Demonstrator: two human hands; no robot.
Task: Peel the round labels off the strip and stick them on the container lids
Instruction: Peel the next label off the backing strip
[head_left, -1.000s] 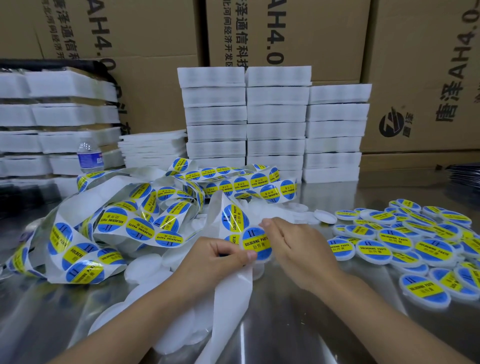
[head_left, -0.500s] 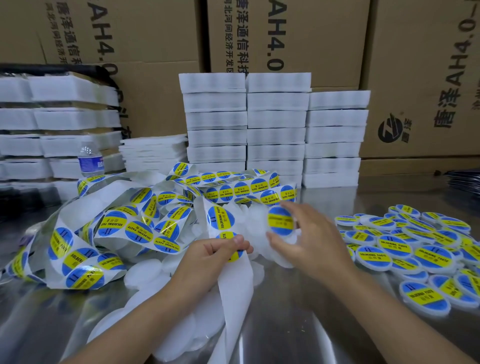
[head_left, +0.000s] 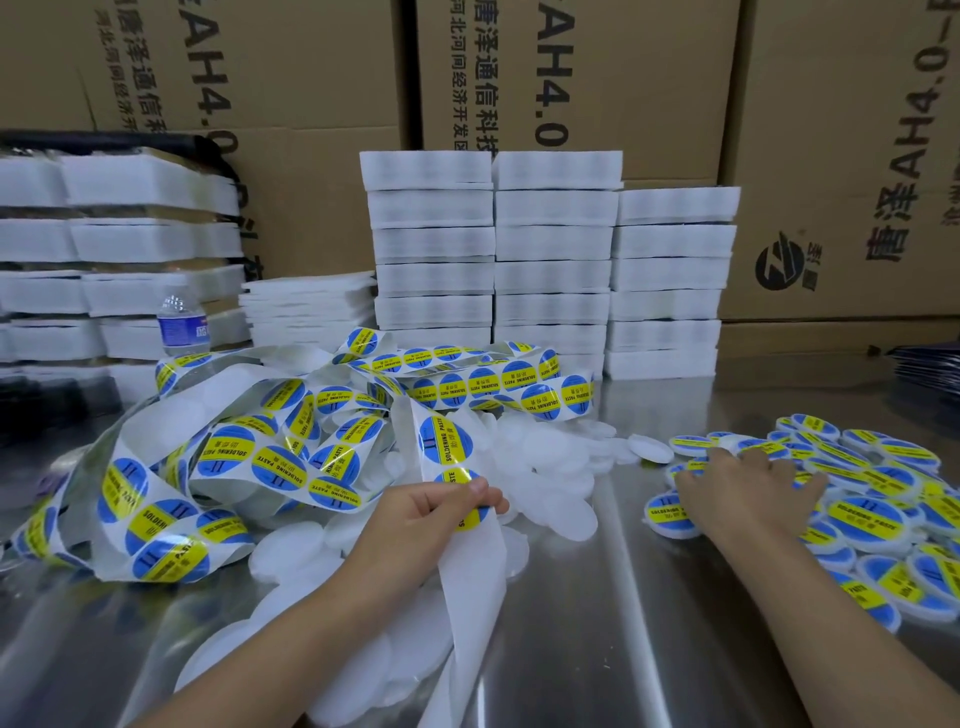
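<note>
Pinching the strip (head_left: 470, 571) with the left grip (head_left: 431, 512), thumb over the label nearest the bare backing tail. Resting the right grip (head_left: 748, 486) flat, fingers spread and curled round nothing, on the heap of labelled lids (head_left: 872, 499) well to the right of the strip. Probably a pause between labels.

- Hold the pinch just below the next label and pull the backing taut.
- Bend the backing sharply away to lift the label's edge.
- Take that edge with the right grip, touching as little glue as possible.
- Centre it on one of the bare white lids (head_left: 550, 457) just right of the strip.
- Rub outward from the middle to chase out bubbles.
- Mind the tangled loops left of the strip, likely to snag.

Under the strip, a shiny metal worktop (head_left: 623, 597), smooth and probably slippery for light lids. Behind the strip, white stacks (head_left: 550, 260). Further behind, printed cartons (head_left: 311, 78). Behind and left, a water bottle (head_left: 182, 322).
</note>
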